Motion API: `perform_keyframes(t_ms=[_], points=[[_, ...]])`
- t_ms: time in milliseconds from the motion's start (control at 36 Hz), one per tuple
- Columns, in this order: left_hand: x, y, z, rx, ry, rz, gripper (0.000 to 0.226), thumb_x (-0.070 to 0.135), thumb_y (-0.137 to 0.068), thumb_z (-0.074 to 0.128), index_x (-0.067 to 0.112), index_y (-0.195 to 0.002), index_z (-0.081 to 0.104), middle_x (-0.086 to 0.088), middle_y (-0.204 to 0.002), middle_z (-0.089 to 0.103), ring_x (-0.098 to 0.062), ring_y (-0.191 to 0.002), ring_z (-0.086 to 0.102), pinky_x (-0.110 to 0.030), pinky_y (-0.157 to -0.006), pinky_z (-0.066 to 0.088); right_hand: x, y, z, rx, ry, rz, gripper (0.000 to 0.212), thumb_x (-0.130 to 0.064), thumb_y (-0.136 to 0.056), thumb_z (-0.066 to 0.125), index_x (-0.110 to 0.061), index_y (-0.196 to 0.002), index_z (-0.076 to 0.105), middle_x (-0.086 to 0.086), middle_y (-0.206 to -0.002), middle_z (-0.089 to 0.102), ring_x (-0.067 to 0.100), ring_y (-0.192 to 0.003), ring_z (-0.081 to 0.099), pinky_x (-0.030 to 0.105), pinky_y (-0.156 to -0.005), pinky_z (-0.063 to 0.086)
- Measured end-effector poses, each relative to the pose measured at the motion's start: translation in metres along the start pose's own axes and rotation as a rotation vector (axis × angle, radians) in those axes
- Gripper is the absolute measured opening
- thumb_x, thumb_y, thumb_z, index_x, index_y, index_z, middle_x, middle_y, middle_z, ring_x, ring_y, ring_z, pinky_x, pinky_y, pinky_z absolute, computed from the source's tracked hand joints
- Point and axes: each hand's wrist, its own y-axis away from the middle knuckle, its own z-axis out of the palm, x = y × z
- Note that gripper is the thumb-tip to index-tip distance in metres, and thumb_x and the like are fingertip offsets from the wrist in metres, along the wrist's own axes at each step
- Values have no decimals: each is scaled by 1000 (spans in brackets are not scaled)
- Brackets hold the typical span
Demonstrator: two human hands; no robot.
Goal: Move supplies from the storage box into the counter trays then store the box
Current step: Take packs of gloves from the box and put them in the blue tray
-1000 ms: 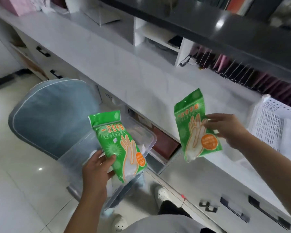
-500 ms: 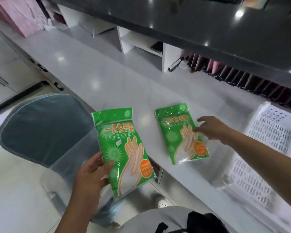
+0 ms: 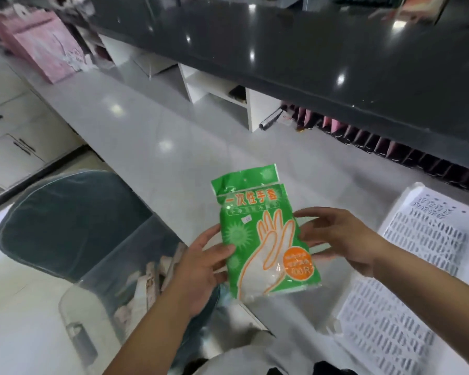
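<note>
Two green packs of disposable gloves [image 3: 266, 234] lie stacked one on the other, just above the grey counter [image 3: 146, 136] near its front edge. My left hand [image 3: 203, 263] grips the stack's left edge with the thumb on top. On the opposite edge, the fingers of my right hand [image 3: 339, 239] hold the stack. The clear plastic storage box [image 3: 106, 293] sits low at the left on a blue-grey chair [image 3: 65, 217], with several pale items inside. A white perforated tray [image 3: 423, 255] rests on the counter to the right of my hands.
A dark glossy upper counter [image 3: 309, 50] overhangs the back. Below it are white cubbies [image 3: 214, 87] and a row of pink and dark packets [image 3: 390, 144]. A pink bag [image 3: 44, 50] stands at the far left. White drawers [image 3: 11, 147] line the left wall.
My left hand has brought its pack right onto the pack that lay on the counter. My right hand has shifted to the stack's right edge, so both hands now hold the packs together.
</note>
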Motion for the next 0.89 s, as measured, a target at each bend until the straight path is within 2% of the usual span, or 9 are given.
perform_keyframes(t_ms=[139, 194, 333, 472, 583, 667, 722, 806, 889], points=[[-12, -29, 24, 25, -128, -61, 49, -7, -85, 62, 14, -129, 59, -20, -112, 72, -38, -101, 70, -58, -88, 54, 14, -24, -16, 68, 72, 70, 39, 6, -84, 66, -10, -119, 63, 20, -101, 72, 23, -73, 72, 32, -58, 59], [-14, -40, 30, 62, -155, -60, 48, -11, -84, 61, 10, -127, 61, -20, -111, 72, -36, -98, 71, -59, -88, 54, 17, -34, -14, 106, 80, 71, 43, 9, -82, 66, -9, -120, 61, 22, -103, 71, 25, -74, 71, 33, -58, 60], [-17, -57, 33, 128, -229, -53, 42, -15, -82, 62, 8, -116, 67, -6, -89, 78, -21, -73, 75, -35, -57, 60, 26, -54, -12, 127, 162, 79, 50, 12, -78, 68, -6, -124, 59, 15, -91, 67, 27, -73, 69, 38, -60, 61], [-23, -64, 35, 123, -278, -75, 38, -17, -82, 61, 17, -98, 67, -4, -75, 77, -18, -63, 74, -25, -51, 56, 45, -63, -11, 132, 286, 150, 58, 9, -73, 73, -10, -126, 61, 15, -97, 66, 34, -82, 71, 50, -65, 62], [-28, -71, 28, 159, -305, -89, 40, -13, -82, 64, 15, -110, 64, -6, -82, 76, -20, -71, 74, -27, -57, 58, 48, -64, -10, 146, 389, 122, 57, -3, -72, 77, -16, -126, 62, 8, -103, 68, 27, -81, 72, 44, -67, 63], [-31, -75, 21, 222, -428, -51, 59, 5, -81, 74, 14, -135, 53, -9, -114, 68, -24, -95, 70, -36, -78, 59, 38, -62, -10, 154, 580, 58, 63, -23, -77, 78, -23, -135, 53, 2, -118, 64, 20, -87, 67, 37, -77, 58], [-29, -76, 18, 243, -424, -67, 70, 13, -80, 76, 16, -142, 45, -10, -123, 62, -30, -102, 68, -40, -81, 58, 33, -66, -13, 146, 575, 65, 63, -26, -84, 72, -22, -141, 47, 3, -123, 61, 21, -89, 66, 38, -74, 57], [-23, -78, 16, 174, -286, -194, 67, 12, -81, 76, 9, -141, 46, -13, -114, 70, -29, -94, 72, -37, -70, 60, 30, -72, -13, 108, 434, 133, 52, -19, -91, 63, -18, -141, 47, 2, -107, 66, 23, -85, 70, 44, -72, 61], [-14, -77, 19, 60, -292, -238, 43, 12, -83, 73, 5, -124, 61, -12, -101, 76, -23, -82, 75, -36, -69, 60, 27, -75, -2, 111, 350, 160, 53, -9, -92, 61, -18, -142, 47, 2, -97, 65, 23, -79, 71, 40, -65, 62]])
